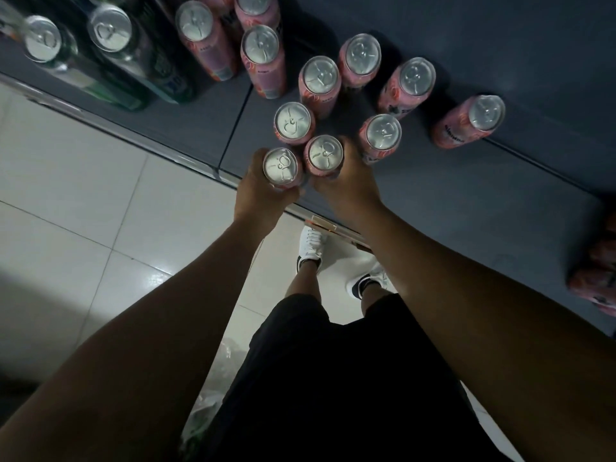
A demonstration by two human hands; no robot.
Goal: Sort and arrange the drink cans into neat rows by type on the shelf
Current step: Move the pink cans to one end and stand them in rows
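Clasping two adjoining cans: left hand [263, 195] wraps the left can [280, 165], right hand [350, 183] the right can [325, 153].

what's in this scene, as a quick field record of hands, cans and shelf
surface: dark grey flat shelf
left hand: grips a pink aluminium drink can near the front edge
right hand: grips a second pink can close beside it
other pink cans: upright, loosely scattered behind, not in rows
dark green cans: upright, far left
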